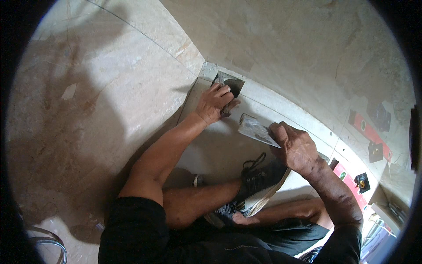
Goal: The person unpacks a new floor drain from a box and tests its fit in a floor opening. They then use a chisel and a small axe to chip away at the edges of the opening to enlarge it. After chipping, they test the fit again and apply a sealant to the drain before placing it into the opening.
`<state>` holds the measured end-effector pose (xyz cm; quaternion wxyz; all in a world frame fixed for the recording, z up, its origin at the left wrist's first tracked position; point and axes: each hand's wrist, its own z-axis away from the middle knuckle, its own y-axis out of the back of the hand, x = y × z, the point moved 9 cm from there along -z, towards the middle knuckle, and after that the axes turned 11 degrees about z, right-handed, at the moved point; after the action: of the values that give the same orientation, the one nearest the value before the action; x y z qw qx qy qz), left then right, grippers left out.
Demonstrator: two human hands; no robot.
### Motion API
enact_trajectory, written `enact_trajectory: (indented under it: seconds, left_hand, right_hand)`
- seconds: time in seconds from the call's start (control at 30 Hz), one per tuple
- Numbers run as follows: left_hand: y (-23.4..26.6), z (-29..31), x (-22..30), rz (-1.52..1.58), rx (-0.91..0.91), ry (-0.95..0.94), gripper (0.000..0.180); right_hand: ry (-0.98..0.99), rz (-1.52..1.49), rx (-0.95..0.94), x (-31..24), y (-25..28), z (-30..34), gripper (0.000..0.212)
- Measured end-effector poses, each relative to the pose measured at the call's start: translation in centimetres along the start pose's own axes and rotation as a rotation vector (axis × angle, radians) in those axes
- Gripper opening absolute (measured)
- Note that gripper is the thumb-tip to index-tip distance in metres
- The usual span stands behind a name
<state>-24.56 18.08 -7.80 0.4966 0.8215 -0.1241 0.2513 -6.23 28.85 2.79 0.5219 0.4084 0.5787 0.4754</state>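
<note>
My left hand (214, 103) is at a square drain hole (238, 86) cut in the pale floor tiles (206, 147), close to the corner of two walls. Its fingers are closed round a narrow, flat grey strip (221, 79) that pokes out beyond them over the hole's edge; what kind of piece it is I cannot make out. To the right, my right hand (293, 146) grips a flat metal scraper (258, 130) smeared with grey. The blade points left towards my left hand, apart from it. Most of its handle is hidden in my fist.
Beige walls (299, 39) rise along the far side and the left. At right lies a red spirit level (351, 184), with a small black square fitting (362, 183) beside it. My dark shoe (263, 179) rests close below the scraper. A shiny hose (55, 244) curves at lower left.
</note>
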Motion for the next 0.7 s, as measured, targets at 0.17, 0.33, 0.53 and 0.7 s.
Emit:
enact_trajectory:
  seconds: [0.17, 0.33, 0.53, 0.7]
  left_hand:
    - [0.4, 0.1, 0.7, -0.035, -0.007, -0.071, 0.03]
    - [0.8, -0.4, 1.0, -0.035, 0.015, -0.041, 0.033]
    - [0.6, -0.3, 1.1, -0.027, 0.049, -0.095, 0.033]
    - [0.6, 0.1, 0.5, -0.06, 0.031, -0.106, 0.033]
  right_hand:
    - [0.027, -0.013, 0.037, -0.7, -0.4, -1.1, 0.026]
    - [0.038, -0.02, 0.053, -0.9, -1.0, -1.0, 0.028]
    - [0.029, -0.029, 0.003, -0.7, -2.1, -0.7, 0.051]
    - [0.012, -0.056, -0.001, -0.6, -2.1, -0.8, 0.05]
